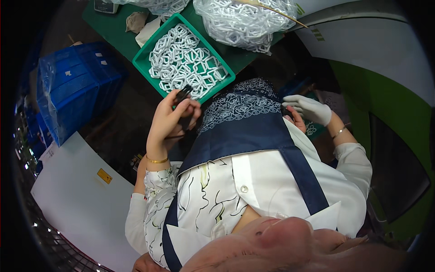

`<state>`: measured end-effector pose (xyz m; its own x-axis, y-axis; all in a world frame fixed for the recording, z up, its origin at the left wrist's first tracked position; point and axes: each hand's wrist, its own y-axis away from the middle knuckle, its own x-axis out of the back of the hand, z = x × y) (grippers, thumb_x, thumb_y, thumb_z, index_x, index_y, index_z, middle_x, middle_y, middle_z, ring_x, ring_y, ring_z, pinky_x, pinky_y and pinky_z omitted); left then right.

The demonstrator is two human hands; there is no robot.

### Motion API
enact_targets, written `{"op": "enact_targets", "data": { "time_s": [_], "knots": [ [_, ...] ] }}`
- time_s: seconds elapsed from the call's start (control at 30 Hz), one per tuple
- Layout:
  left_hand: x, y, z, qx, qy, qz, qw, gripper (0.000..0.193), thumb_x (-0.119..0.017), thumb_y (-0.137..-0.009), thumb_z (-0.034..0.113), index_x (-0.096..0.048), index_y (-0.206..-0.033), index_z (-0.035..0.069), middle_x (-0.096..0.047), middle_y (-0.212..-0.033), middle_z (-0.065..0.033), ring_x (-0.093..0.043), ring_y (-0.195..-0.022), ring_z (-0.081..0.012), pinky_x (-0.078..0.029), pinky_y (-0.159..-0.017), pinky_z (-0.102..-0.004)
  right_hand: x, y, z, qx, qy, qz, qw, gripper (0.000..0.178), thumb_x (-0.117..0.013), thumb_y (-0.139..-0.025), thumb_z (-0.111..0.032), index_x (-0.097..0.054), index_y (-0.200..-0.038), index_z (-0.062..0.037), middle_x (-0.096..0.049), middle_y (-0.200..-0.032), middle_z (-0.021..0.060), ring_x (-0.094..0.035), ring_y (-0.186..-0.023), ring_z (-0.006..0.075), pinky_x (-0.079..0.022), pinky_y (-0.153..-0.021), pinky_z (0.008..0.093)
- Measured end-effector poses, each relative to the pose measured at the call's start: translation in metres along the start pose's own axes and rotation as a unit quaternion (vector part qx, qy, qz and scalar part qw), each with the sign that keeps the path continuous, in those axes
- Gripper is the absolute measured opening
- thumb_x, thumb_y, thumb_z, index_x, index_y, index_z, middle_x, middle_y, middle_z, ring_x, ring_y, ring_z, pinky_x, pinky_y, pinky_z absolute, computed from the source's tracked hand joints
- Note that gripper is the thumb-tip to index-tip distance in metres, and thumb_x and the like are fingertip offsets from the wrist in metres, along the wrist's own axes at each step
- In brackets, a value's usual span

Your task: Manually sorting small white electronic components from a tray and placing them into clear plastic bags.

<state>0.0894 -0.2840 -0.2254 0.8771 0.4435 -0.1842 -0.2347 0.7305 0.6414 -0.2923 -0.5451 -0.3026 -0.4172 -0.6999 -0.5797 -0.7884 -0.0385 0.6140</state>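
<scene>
My left hand point(171, 119), bare with a gold bracelet, is closed around a black plier-like hand tool point(183, 93). Its narrow, two-pronged end reaches the near edge of a green tray point(231, 78) heaped with white, angular open links point(186, 59). More bare fingers show beside the tool; I cannot tell whose they are. Out to the right, my right hand point(312, 110), in a white glove with a silver bracelet at the wrist, is bent inward. Bare fingers point(297, 120) and something dark lie against it, mostly hidden by the apron point(244, 140).
Clear plastic bags of white links point(247, 27) stand on the green table point(106, 22) behind the tray. A blue crate point(77, 86) is at the left, above a pale panel point(90, 181). Near my right hand sits another green container point(319, 131) with small white pieces.
</scene>
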Motion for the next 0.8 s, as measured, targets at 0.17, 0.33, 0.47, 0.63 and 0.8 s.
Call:
{"op": "enact_targets", "data": {
  "time_s": [0.17, 0.33, 0.47, 0.63, 0.8],
  "knots": [
    [-0.027, -0.030, -0.004, -0.111, -0.217, -0.064, 0.968, 0.019, -0.062, -0.093, 0.011, -0.056, -0.103, -0.004, -0.072, -0.095, -0.0124, -0.070, -0.085, -0.0155, -0.053, -0.075, -0.0274, -0.011, -0.030, -0.011, -0.154, 0.237, -0.061, 0.957, 0.034, -0.056, -0.096, -0.031, -0.060, -0.112, -0.0012, -0.062, -0.099, 0.0018, -0.056, -0.094, 0.0099, -0.045, -0.087, 0.0262],
    [-0.037, -0.059, -0.027, -0.090, -0.259, -0.111, 0.955, 0.021, -0.069, -0.089, 0.012, -0.056, -0.097, -0.001, -0.067, -0.071, -0.0094, -0.066, -0.062, -0.0141, -0.049, -0.055, -0.0271, -0.031, -0.025, -0.022, -0.162, 0.172, -0.075, 0.969, 0.023, -0.063, -0.091, -0.022, -0.063, -0.105, -0.0036, -0.064, -0.098, 0.0003, -0.058, -0.091, 0.0090, -0.047, -0.085, 0.0262],
    [-0.030, -0.055, 0.001, 0.052, -0.094, -0.140, 0.984, 0.013, -0.065, -0.093, 0.010, -0.056, -0.094, 0.000, -0.067, -0.072, -0.0087, -0.063, -0.056, -0.0144, -0.046, -0.049, -0.0220, -0.033, -0.031, -0.013, -0.142, 0.102, -0.053, 0.983, 0.032, -0.064, -0.090, -0.019, -0.062, -0.117, -0.0019, -0.066, -0.114, 0.0033, -0.060, -0.100, 0.0112, -0.047, -0.091, 0.0271],
    [-0.012, -0.056, -0.019, 0.037, -0.045, -0.181, 0.982, 0.008, -0.061, -0.094, 0.006, -0.055, -0.097, 0.001, -0.066, -0.074, -0.0071, -0.062, -0.061, -0.0096, -0.045, -0.051, -0.0197, -0.030, -0.036, -0.005, -0.053, 0.116, -0.061, 0.990, 0.023, -0.064, -0.093, -0.022, -0.063, -0.105, -0.0025, -0.066, -0.107, 0.0044, -0.060, -0.094, 0.0125, -0.047, -0.091, 0.0288],
    [0.023, -0.049, -0.031, 0.047, -0.089, -0.098, 0.990, 0.011, -0.063, -0.093, 0.009, -0.058, -0.094, 0.000, -0.062, -0.072, -0.0033, -0.051, -0.054, -0.0071, -0.044, -0.052, -0.0233, -0.012, -0.029, 0.027, -0.004, 0.016, 0.095, 0.995, 0.027, -0.061, -0.097, -0.028, -0.060, -0.106, -0.0027, -0.066, -0.104, 0.0070, -0.062, -0.094, 0.0167, -0.047, -0.094, 0.0319]
  ]
}}
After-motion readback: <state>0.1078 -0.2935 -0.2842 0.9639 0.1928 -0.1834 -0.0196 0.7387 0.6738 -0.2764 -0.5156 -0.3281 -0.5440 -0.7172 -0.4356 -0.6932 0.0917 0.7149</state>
